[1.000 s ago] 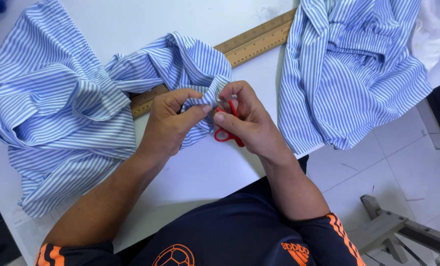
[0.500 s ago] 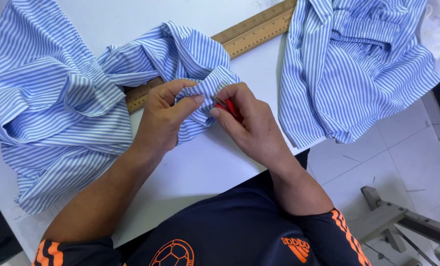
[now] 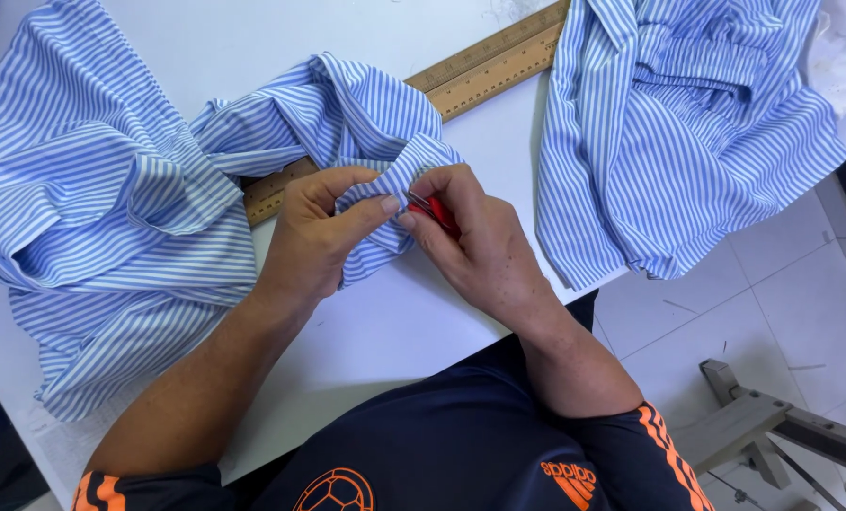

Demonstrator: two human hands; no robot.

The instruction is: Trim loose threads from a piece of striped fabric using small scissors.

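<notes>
Striped blue-and-white shirt fabric [image 3: 110,227] lies bunched on a white table [image 3: 385,322], one fold raised at the centre. The left hand [image 3: 319,237] pinches that fold between thumb and fingers. The right hand [image 3: 475,251] is closed around a small red cutting tool [image 3: 439,212], its tip at the fold. Over the last second both hands have drawn closer together on the fold, suggesting fine trimming. A wooden ruler [image 3: 489,66] runs diagonally behind. A second striped garment [image 3: 688,142] hangs off the table's right edge. No packages or signs show.
</notes>
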